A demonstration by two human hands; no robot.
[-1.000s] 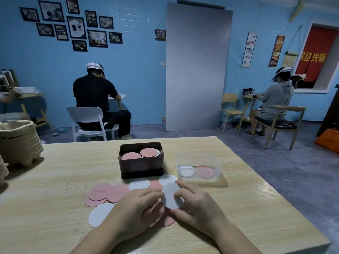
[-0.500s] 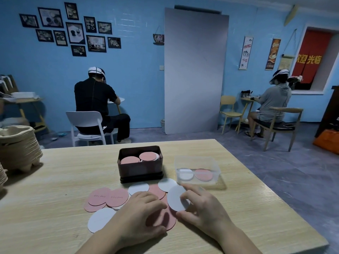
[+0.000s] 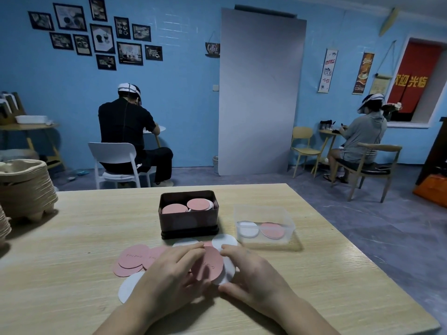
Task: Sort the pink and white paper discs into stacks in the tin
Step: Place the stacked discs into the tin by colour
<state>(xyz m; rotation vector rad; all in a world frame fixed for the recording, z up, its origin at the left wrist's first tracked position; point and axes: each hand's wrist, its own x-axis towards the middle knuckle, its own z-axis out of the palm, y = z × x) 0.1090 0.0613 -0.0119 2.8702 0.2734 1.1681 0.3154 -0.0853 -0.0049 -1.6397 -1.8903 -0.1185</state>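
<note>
since half a second ago both hands have drawn together over the loose discs, and a pink disc [image 3: 210, 263] now stands tilted up between them where a white one lay in the right fingers before. left hand [image 3: 167, 274] reaches in from the near edge of the table [image 3: 72, 238], its fingers curled with the tips touching the pink disc's left rim; its grip is pressed to that disc rather than spread. right hand [image 3: 256, 276] comes in beside it, fingertips at the disc's upper right rim and thumb low along the near side, pinching a white disc [image 3: 228, 269] that sits just behind the pink one; whether it also clamps the pink one i cannot tell. more loose discs lie flat on the table around the hands: overlapping pink ones [image 3: 131, 258] to the left, a white one [image 3: 127, 286] partly under the left wrist, another white one [image 3: 225, 241] just beyond the right fingers. dark tin [image 3: 188, 221] stands toward the middle of the table, just past the discs, lid off, with two pink-topped stacks [image 3: 187, 206] side by side inside. clear plastic box [image 3: 264, 223] sits just beside it toward the right edge, holding one white and one pink disc. stacked paper pulp trays [image 3: 24, 187] rest at the far left edge.
</note>
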